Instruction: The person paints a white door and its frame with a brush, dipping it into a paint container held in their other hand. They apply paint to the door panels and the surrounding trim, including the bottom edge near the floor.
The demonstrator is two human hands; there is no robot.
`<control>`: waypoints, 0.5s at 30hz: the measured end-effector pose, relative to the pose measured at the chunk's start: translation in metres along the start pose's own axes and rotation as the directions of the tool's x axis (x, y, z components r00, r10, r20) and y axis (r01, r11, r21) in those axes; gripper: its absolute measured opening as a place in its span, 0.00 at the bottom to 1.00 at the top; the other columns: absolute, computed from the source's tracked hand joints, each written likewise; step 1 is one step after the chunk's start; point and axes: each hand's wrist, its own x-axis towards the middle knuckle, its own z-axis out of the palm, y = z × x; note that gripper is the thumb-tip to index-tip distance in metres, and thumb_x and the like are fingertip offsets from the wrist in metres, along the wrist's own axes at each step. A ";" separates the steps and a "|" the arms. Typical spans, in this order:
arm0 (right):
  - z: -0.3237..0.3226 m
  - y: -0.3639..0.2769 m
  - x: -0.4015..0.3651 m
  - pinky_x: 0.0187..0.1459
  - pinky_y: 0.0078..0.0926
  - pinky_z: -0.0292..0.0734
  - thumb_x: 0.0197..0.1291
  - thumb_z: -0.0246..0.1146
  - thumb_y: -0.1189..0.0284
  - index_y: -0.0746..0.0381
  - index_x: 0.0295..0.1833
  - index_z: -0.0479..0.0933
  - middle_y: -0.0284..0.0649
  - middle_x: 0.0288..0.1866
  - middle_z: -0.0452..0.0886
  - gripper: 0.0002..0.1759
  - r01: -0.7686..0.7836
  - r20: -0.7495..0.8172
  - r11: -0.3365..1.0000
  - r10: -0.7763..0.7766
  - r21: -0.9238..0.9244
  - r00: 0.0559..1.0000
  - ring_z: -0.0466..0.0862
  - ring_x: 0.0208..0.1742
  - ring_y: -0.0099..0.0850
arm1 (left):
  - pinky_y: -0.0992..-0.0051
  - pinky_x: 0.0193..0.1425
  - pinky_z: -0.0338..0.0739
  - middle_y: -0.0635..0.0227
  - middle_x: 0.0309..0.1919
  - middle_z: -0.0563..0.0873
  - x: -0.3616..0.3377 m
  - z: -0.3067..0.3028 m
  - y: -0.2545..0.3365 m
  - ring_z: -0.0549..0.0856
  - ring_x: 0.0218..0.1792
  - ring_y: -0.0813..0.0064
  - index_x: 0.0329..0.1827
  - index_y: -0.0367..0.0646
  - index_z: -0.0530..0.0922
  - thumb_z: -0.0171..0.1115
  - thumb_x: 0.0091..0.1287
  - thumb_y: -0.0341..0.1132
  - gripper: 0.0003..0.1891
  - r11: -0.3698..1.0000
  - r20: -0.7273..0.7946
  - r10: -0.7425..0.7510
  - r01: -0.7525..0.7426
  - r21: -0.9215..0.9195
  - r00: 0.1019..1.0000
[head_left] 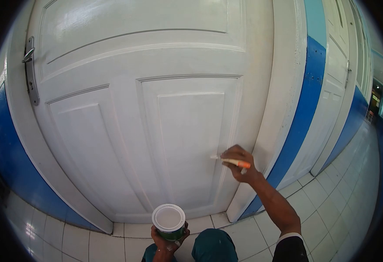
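Note:
My right hand (240,153) is closed around a paintbrush (243,163) with a pale handle and an orange end. The white bristle end touches or nearly touches the right edge of the lower right panel on a white door (126,131). Low in the view, my left hand (160,241) wraps around a green paint can (171,234) with a white rim. White shows inside the rim, and the can is held upright just in front of the door's bottom edge.
A metal door handle (29,70) is fixed on the left side. White frame and blue wall strips (298,113) border the door. Pale floor tiles (248,227) lie below, beside my teal-covered knee (214,246). Another white door (331,100) stands farther right.

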 end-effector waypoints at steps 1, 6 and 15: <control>-0.013 0.003 0.025 0.47 0.30 0.85 0.60 0.75 0.86 0.64 0.51 0.86 0.40 0.46 0.87 0.15 -0.070 -0.048 0.994 0.074 0.081 0.996 0.87 0.47 0.34 | 0.52 0.47 0.80 0.54 0.51 0.85 0.000 -0.001 -0.001 0.81 0.53 0.50 0.65 0.47 0.80 0.49 0.65 0.67 0.37 1.000 0.017 0.000 -0.001 0.023 1.000; -0.056 -0.001 0.122 0.48 0.28 0.86 0.61 0.73 0.87 0.64 0.49 0.87 0.41 0.49 0.88 0.13 0.140 -0.335 0.990 -0.124 0.022 0.934 0.88 0.49 0.33 | 0.53 0.47 0.79 0.54 0.51 0.85 0.000 -0.002 -0.002 0.81 0.53 0.49 0.65 0.46 0.80 0.49 0.65 0.68 0.38 0.999 0.067 -0.032 0.033 -0.003 0.997; 0.010 -0.014 -0.002 0.57 0.39 0.85 0.52 0.79 0.76 0.51 0.55 0.89 0.32 0.53 0.87 0.22 0.282 0.078 0.832 -0.279 -0.477 0.957 0.84 0.61 0.38 | 0.52 0.48 0.79 0.55 0.55 0.84 -0.007 -0.013 0.007 0.81 0.55 0.50 0.69 0.48 0.77 0.49 0.65 0.69 0.40 1.000 0.072 -0.011 0.011 -0.002 0.997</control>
